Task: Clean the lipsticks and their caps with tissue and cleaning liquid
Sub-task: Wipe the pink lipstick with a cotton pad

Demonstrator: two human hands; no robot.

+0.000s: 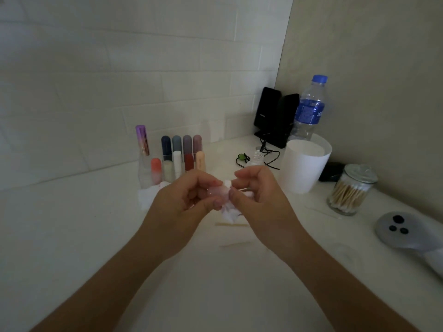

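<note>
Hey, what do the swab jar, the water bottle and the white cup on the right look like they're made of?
Swab jar: likely clear glass, with a thick glinting wall; its lid looks like shiny metal.
Water bottle: thin clear plastic, ridged and see-through, with a glossy blue label.
White cup: opaque matte white, either plastic or paper; I cannot tell which.

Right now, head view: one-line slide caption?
Left hand holds a pale pink lipstick piece; right hand pinches white tissue against it; lipstick organizer behind.
</note>
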